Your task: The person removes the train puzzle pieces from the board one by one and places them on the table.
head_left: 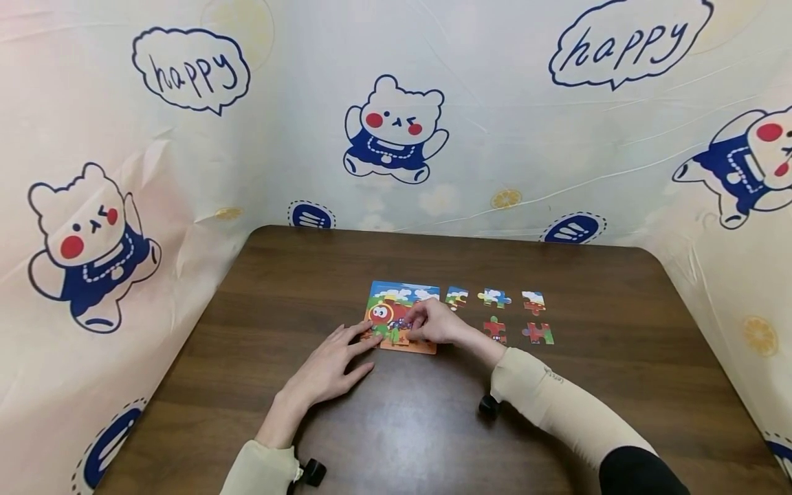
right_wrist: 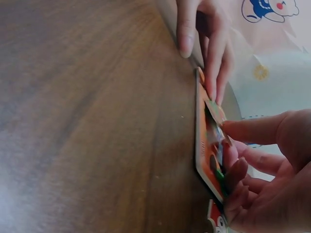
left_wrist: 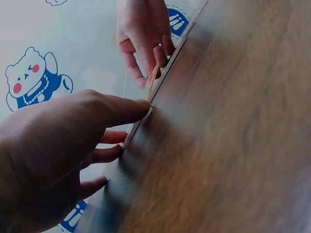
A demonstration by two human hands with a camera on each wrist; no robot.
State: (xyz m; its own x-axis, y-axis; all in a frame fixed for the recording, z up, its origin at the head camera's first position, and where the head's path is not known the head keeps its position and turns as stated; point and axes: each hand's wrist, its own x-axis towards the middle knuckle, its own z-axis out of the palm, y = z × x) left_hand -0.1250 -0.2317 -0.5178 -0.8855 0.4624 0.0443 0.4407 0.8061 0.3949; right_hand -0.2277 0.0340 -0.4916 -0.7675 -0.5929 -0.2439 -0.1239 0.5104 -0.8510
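A colourful jigsaw puzzle board (head_left: 421, 348) with an orange border lies on the table, showing a red cartoon figure under a blue sky. My left hand (head_left: 326, 364) has its fingers stretched out, the fingertips resting on the board's left side. From the right, my right hand (head_left: 435, 322) reaches over the lower part of the board. Between thumb and fingers it pinches a puzzle piece (right_wrist: 216, 112), which stands tilted up over a gap in the picture. In the right wrist view, left fingertips are right at that piece's far end.
Several loose puzzle pieces lie right of the board, among them a blue-and-white piece (head_left: 494, 298), a red piece (head_left: 495, 329) and a red-green piece (head_left: 539, 333). The brown wooden table (head_left: 396, 440) meets a printed cloth backdrop (head_left: 470, 158) behind.
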